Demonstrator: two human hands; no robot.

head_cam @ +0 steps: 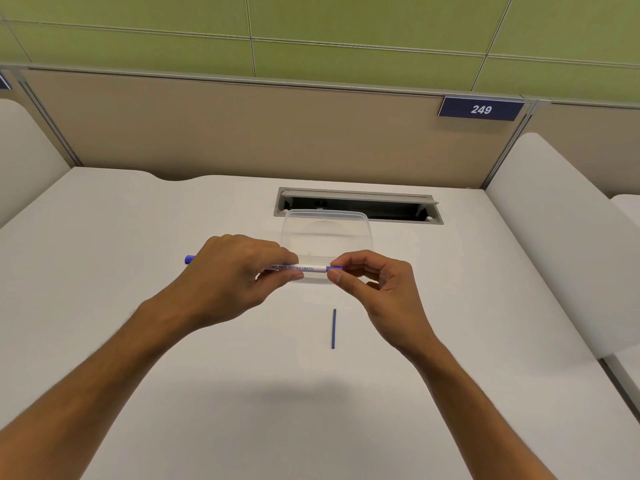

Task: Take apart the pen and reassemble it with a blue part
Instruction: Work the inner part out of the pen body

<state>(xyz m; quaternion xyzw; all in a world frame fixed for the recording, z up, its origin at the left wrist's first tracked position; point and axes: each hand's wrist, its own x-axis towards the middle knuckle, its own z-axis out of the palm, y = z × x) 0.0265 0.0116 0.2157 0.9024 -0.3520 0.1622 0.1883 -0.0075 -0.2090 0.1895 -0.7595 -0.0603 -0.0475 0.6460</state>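
Observation:
A white pen with dark printed lettering lies level above the table, held between both hands. My left hand grips its barrel, and a blue cap end sticks out to the left of that hand. My right hand pinches the blue tip piece at the pen's right end between thumb and forefinger. A thin dark blue rod lies loose on the white table, just below and between the hands, pointing toward me.
A clear plastic container stands right behind the pen. Behind it a cable slot is open in the table. Beige partition walls with a sign reading 249 close off the back; white side panels flank the table.

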